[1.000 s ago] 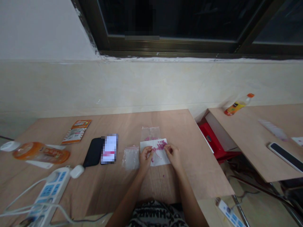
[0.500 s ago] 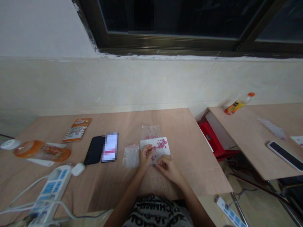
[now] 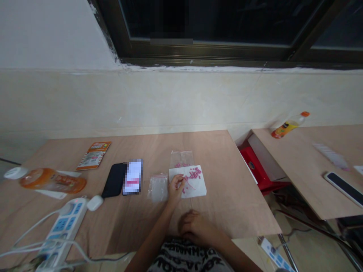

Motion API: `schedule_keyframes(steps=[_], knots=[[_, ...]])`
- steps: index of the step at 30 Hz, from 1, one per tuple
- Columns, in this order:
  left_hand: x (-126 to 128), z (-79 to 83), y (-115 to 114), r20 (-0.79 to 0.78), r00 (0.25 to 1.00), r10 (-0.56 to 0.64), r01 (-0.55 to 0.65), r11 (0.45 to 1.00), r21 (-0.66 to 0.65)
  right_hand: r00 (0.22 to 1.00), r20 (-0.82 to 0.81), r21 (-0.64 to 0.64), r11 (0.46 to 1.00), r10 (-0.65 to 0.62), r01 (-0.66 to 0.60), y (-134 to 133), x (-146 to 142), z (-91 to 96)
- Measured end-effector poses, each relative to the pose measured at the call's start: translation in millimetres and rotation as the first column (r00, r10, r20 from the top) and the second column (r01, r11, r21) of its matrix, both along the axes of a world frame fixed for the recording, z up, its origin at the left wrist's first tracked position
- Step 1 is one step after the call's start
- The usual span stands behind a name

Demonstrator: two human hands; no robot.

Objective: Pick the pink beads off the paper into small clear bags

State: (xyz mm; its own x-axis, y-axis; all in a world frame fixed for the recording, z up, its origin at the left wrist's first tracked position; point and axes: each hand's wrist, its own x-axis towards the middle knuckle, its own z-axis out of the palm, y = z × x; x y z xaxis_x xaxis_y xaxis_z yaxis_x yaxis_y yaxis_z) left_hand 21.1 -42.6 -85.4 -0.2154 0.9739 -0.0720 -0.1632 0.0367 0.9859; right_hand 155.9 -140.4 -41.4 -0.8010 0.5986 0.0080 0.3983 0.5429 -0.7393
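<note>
My left hand point(image 3: 176, 187) is closed in a pinch at the left part of a white sheet of paper point(image 3: 200, 190). From its fingertips a thin pink string point(image 3: 190, 184) trails to the right over the paper. Small pink beads point(image 3: 195, 173) lie in a loose cluster on the sheet's upper right, and a few more sit lower down. Close to the table's front edge, by my body, is my right hand point(image 3: 195, 227). Its fingers are curled inward, and anything inside them is hidden. Behind the paper lies a clear plastic bag point(image 3: 182, 157) with pink beads inside.
Left of my hand is another clear bag point(image 3: 159, 187), then a phone with a lit screen point(image 3: 132, 177) and a dark phone-shaped object point(image 3: 113, 180). Farther left are an orange packet point(image 3: 93, 155), a bottle on its side point(image 3: 53, 180) and a power strip point(image 3: 64, 226) with cables.
My right hand has come away from the string and drawn back toward my body at the table edge. My left hand keeps its pinch over the paper.
</note>
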Motion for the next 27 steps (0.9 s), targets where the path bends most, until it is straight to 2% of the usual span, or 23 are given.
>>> schedule_keyframes(steps=[1, 3, 4, 6, 8, 9, 11, 12, 15, 17, 21, 24, 27], knots=[[0.4, 1.6, -0.2, -0.001, 1.000, 0.006, -0.006, 1.000, -0.002, 0.998, -0.046, -0.029, 0.998, -0.049, 0.048, 4.3, 4.1, 3.8], [0.7, 4.5, -0.4, -0.006, 1.000, 0.015, -0.015, 1.000, 0.001, 0.968, -0.114, -0.075, 0.973, -0.224, 0.217, 17.2, 15.2, 9.9], [0.5, 5.8, -0.5, -0.007, 1.000, 0.021, -0.021, 1.000, 0.006, 0.934, -0.133, -0.103, 0.942, -0.332, 0.320, 25.4, 21.5, 11.3], [-0.3, 7.9, -0.6, -0.001, 0.999, 0.054, -0.054, 0.998, 0.015, 0.819, -0.187, -0.139, 0.840, -0.542, 0.524, 43.9, 33.9, 9.4], [-1.4, 10.4, -0.3, 0.009, 0.995, 0.102, -0.102, 0.995, 0.019, 0.720, -0.208, -0.122, 0.748, -0.662, 0.653, 62.8, 43.3, 2.2], [-2.0, 12.1, 0.0, 0.015, 0.992, 0.124, -0.125, 0.992, 0.022, 0.691, -0.212, -0.102, 0.719, -0.691, 0.687, 71.5, 46.3, -2.3], [-2.5, 16.7, 0.9, 0.028, 0.988, 0.152, -0.153, 0.988, 0.029, 0.672, -0.214, -0.044, 0.694, -0.709, 0.718, 86.1, 48.3, -10.2], [-2.5, 19.6, 1.5, 0.034, 0.987, 0.160, -0.161, 0.986, 0.033, 0.681, -0.216, -0.007, 0.698, -0.700, 0.716, 91.6, 47.4, -12.6], [-1.5, 29.7, 2.6, 0.043, 0.985, 0.169, -0.170, 0.985, 0.042, 0.682, -0.267, 0.050, 0.696, -0.681, 0.716, 98.8, 39.5, -10.6], [-0.2, 36.3, 2.5, 0.039, 0.984, 0.175, -0.177, 0.983, 0.052, 0.665, -0.326, 0.002, 0.703, -0.672, 0.711, 96.6, 32.0, -3.0], [3.2, 46.9, 0.4, 0.023, 0.976, 0.215, -0.216, 0.974, 0.068, 0.712, -0.349, -0.113, 0.782, -0.609, 0.613, 86.6, 20.1, 12.6], [5.1, 51.9, -2.4, 0.030, 0.970, 0.241, -0.242, 0.968, 0.070, 0.694, -0.334, -0.139, 0.761, -0.638, 0.634, 84.5, 17.1, 14.9], [5.9, 55.6, -5.6, 0.041, 0.971, 0.235, -0.237, 0.969, 0.064, 0.655, -0.328, -0.179, 0.725, -0.681, 0.665, 87.7, 17.6, 9.3]])
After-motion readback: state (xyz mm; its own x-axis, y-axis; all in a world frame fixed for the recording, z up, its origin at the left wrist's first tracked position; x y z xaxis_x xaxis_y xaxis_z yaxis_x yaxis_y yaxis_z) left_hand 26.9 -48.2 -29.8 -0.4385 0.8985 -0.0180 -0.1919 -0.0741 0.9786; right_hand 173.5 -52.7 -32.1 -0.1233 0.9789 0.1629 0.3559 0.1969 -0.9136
